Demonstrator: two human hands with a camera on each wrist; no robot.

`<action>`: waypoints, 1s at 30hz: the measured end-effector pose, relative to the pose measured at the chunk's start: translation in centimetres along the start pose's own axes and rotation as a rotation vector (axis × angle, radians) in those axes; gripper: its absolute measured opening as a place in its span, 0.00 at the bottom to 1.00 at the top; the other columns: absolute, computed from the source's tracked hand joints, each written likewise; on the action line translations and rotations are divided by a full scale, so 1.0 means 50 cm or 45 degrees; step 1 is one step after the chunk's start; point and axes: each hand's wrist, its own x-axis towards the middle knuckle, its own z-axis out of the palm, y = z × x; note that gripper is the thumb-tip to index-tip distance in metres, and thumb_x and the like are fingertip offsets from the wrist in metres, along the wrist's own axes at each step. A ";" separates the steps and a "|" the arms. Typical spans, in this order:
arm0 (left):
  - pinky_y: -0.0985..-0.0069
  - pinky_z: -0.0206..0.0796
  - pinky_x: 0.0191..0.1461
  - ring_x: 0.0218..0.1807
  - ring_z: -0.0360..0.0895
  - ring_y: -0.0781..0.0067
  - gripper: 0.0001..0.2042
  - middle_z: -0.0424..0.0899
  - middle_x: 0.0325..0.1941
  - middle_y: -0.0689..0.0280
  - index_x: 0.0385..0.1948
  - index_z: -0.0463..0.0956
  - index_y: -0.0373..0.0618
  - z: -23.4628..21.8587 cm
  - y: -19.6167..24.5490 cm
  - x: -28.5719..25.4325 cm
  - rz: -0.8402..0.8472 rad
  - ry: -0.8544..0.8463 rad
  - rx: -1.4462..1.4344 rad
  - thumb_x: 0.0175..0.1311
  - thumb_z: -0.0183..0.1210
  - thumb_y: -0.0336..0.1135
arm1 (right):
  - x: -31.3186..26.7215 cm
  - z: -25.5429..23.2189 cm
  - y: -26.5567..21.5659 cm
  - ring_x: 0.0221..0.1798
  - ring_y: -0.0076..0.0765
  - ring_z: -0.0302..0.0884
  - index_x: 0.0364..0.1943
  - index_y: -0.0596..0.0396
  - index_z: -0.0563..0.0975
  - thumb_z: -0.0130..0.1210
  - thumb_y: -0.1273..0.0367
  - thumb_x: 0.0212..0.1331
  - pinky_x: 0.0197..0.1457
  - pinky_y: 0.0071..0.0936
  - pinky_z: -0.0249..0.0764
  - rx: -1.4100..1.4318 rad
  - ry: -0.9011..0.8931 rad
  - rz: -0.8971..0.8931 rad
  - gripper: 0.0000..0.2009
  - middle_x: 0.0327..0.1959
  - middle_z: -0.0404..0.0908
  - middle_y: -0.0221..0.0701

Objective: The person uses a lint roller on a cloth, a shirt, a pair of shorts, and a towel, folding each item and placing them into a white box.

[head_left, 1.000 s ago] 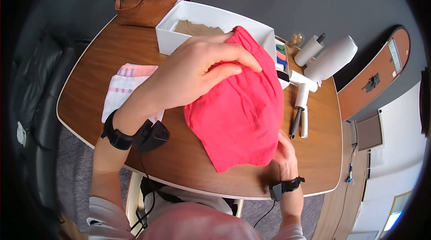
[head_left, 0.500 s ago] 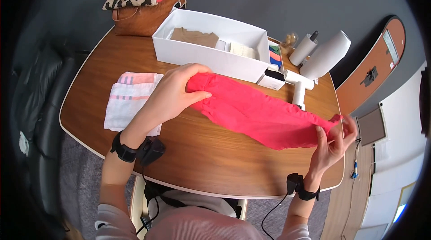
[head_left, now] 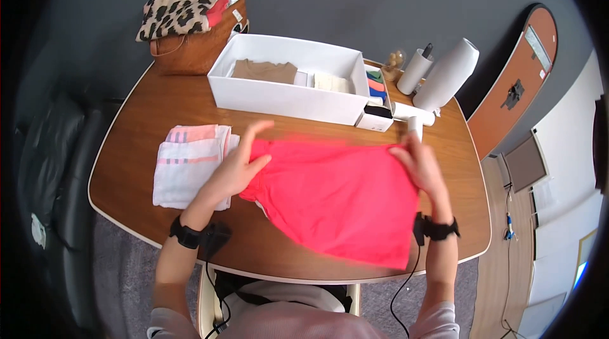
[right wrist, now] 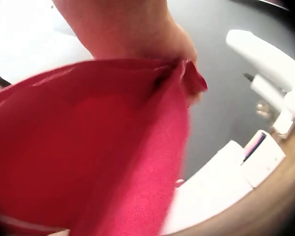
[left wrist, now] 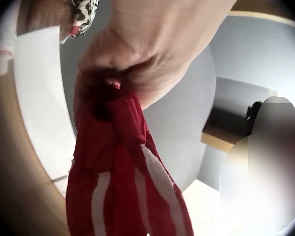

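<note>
A bright red garment (head_left: 342,196) with a gathered edge at its left end hangs spread between the two hands, over the front of the table. My left hand (head_left: 238,164) grips its left end, thumb in front. In the left wrist view the red cloth (left wrist: 120,162) drops in folds from under the palm and shows pale strips. My right hand (head_left: 422,164) pinches the upper right corner. The right wrist view shows that corner bunched at the right hand (right wrist: 137,29), with the cloth gaping wide below it.
A folded white and pink cloth (head_left: 187,171) lies at left. Behind stands a white box (head_left: 285,105) holding a brown folded garment (head_left: 263,71), with a smaller box (head_left: 375,120) beside it. White rollers (head_left: 412,112) lie at right; a brown bag (head_left: 200,53) stands back left.
The garment was bunched up, then stretched out long and slanting; now it hangs wider and more level. My right hand has come in from the far right, toward the left hand.
</note>
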 end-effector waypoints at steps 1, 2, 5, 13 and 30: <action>0.70 0.60 0.54 0.51 0.68 0.60 0.19 0.70 0.47 0.57 0.52 0.60 0.43 0.017 -0.039 -0.010 -0.014 -0.116 -0.073 0.58 0.50 0.27 | 0.015 0.030 0.018 0.28 0.52 0.73 0.30 0.57 0.66 0.58 0.62 0.51 0.30 0.38 0.68 -0.317 -0.087 0.065 0.15 0.23 0.74 0.44; 0.71 0.59 0.56 0.51 0.68 0.58 0.19 0.68 0.50 0.55 0.52 0.62 0.46 0.031 -0.071 -0.018 -0.206 -0.258 -0.043 0.58 0.50 0.28 | 0.028 0.055 0.040 0.32 0.52 0.74 0.31 0.57 0.66 0.57 0.62 0.50 0.32 0.40 0.69 -0.263 -0.146 -0.038 0.15 0.26 0.76 0.44; 0.73 0.57 0.58 0.53 0.65 0.52 0.21 0.64 0.52 0.47 0.53 0.64 0.53 0.056 -0.104 -0.044 -0.576 -0.408 0.031 0.56 0.54 0.35 | 0.062 0.097 0.139 0.34 0.49 0.75 0.33 0.55 0.67 0.58 0.65 0.47 0.35 0.37 0.71 -0.363 0.003 -0.270 0.14 0.29 0.77 0.41; 0.67 0.52 0.61 0.57 0.55 0.49 0.37 0.58 0.54 0.45 0.60 0.58 0.60 0.013 -0.059 -0.072 -0.724 -0.592 -0.477 0.44 0.66 0.43 | 0.014 0.063 0.183 0.39 0.42 0.78 0.32 0.57 0.76 0.56 0.51 0.47 0.41 0.33 0.74 -1.090 -0.206 0.901 0.21 0.32 0.79 0.42; 0.60 0.44 0.66 0.66 0.46 0.48 0.32 0.52 0.64 0.50 0.58 0.59 0.43 0.074 -0.070 -0.083 0.090 -0.695 0.652 0.51 0.57 0.48 | -0.119 0.044 -0.072 0.14 0.40 0.69 0.33 0.58 0.68 0.42 0.68 0.58 0.18 0.33 0.66 -0.021 -0.309 0.546 0.08 0.11 0.68 0.37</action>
